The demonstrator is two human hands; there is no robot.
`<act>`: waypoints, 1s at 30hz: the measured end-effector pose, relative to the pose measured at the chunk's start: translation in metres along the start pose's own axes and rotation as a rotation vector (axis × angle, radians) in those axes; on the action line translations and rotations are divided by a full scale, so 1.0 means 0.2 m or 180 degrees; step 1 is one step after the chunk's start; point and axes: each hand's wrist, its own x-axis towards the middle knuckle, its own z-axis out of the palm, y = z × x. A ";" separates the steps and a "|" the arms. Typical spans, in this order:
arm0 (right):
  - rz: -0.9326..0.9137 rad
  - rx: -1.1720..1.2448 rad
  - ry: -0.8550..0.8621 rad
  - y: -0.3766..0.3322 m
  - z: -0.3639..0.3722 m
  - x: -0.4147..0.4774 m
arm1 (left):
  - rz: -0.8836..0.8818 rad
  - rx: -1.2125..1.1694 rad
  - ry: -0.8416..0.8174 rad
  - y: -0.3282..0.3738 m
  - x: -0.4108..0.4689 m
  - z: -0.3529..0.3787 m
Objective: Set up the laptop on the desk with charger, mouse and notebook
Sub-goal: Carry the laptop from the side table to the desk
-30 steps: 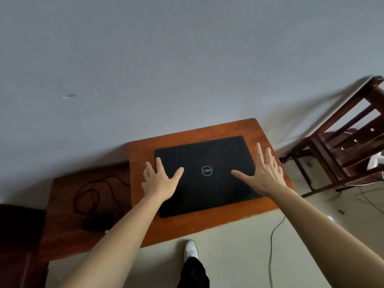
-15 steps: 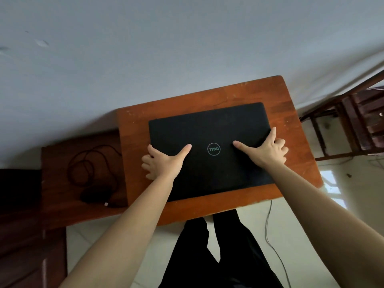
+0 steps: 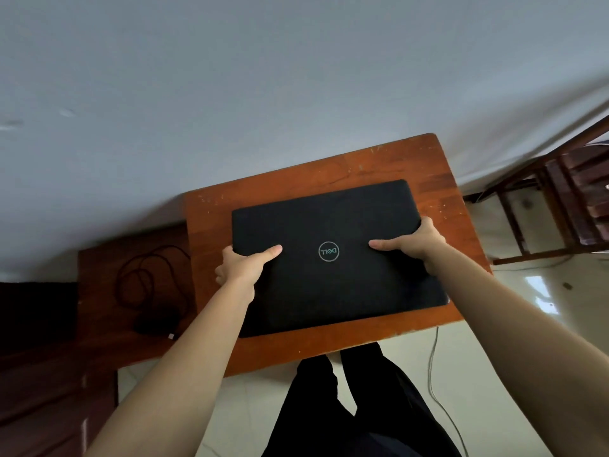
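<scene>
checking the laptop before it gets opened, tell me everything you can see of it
The laptop is black, with a matte, finely textured lid, rounded corners and a round silver logo at its centre, upside down from this view. It is closed and lies slightly askew on the orange-brown wooden desk. The left hand grips its left edge and the right hand its right edge, thumbs on the lid.

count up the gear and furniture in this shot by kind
laptop: 1
charger: 1
floor cable: 1
desk: 1
lower wooden table: 1
wooden chair: 1
total: 6
</scene>
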 end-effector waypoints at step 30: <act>0.0318 0.3677 0.0491 1.92 -1.24 -0.83 | 0.1731 0.1865 -0.3484 0.52 -1.48 1.05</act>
